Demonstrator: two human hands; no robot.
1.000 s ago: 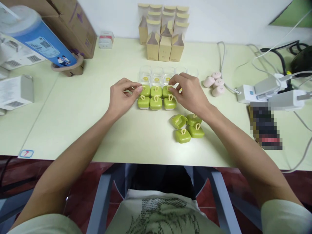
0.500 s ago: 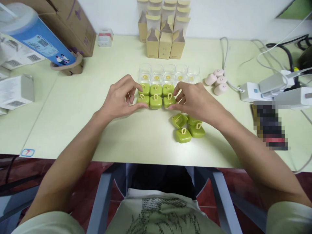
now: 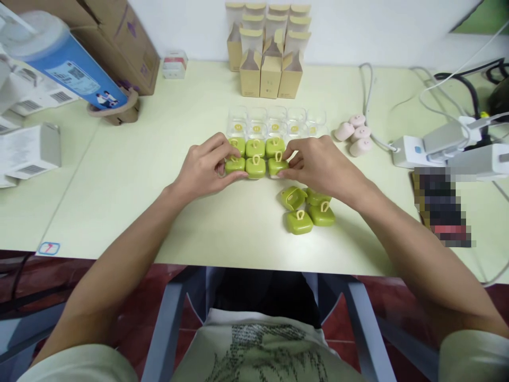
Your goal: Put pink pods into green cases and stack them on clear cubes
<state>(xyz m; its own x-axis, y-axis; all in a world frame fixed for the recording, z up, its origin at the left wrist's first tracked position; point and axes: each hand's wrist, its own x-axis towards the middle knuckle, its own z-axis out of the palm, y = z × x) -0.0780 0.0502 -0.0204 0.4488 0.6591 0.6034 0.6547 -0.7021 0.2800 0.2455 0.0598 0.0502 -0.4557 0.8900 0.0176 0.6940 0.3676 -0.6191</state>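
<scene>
Two short rows of small, rounded-square green lids with pale loops on top sit side by side mid-table. My left hand (image 3: 209,163) pinches the front-left green lid (image 3: 234,166), thumb at its front and fingers at its back. On the other end, my right hand (image 3: 312,162) grips the front-right green lid (image 3: 275,169) between thumb and fingers. Between them stands the front-middle green lid (image 3: 255,168). Several loose green lids (image 3: 299,223) lie nearer me, below my right hand, one turned to show its hollow inside. Clear plastic boxes (image 3: 277,113) with yellow marks stand behind the rows.
Open cardboard boxes (image 3: 250,79) stand against the wall. Pale pink cylinders (image 3: 360,147) lie to the right, near a white power strip (image 3: 409,151) with cables. A blue cup (image 3: 85,74) and white boxes (image 3: 34,151) are at the left; a pixelated object (image 3: 441,207) lies at the right.
My left hand has shifted slightly right along the front-left lid, its fingers now farther over it. My right hand stays at the front-right lid. The view has moved a little.
</scene>
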